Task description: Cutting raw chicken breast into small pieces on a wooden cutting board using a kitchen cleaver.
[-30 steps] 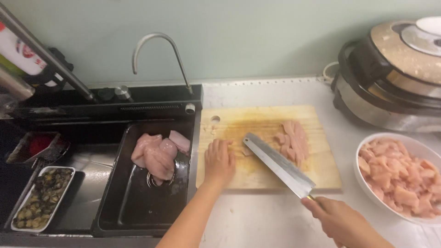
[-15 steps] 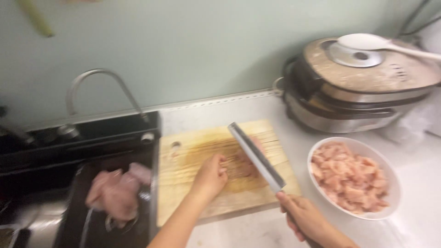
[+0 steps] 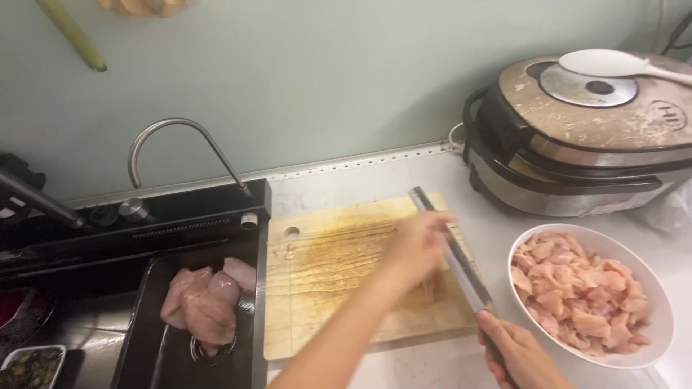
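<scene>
A wooden cutting board [image 3: 324, 274] lies on the counter beside the sink. My left hand [image 3: 417, 245] rests on raw chicken at the board's right side, hiding most of the meat. My right hand [image 3: 515, 353] grips the handle of a cleaver [image 3: 450, 248], whose blade stands edge-down right next to my left hand's fingers. A white bowl [image 3: 652, 288] full of cut raw chicken pieces [image 3: 577, 292] sits just right of the board.
Whole raw chicken pieces [image 3: 202, 302] lie in the black sink [image 3: 144, 346] under a curved tap [image 3: 180, 148]. A rice cooker [image 3: 584, 137] with a white spoon [image 3: 613, 65] on its lid stands at the back right. A small tray [image 3: 29, 364] sits at far left.
The view has swung to the right. My left hand slid right along the board onto the meat, and the cleaver has come upright beside it.
</scene>
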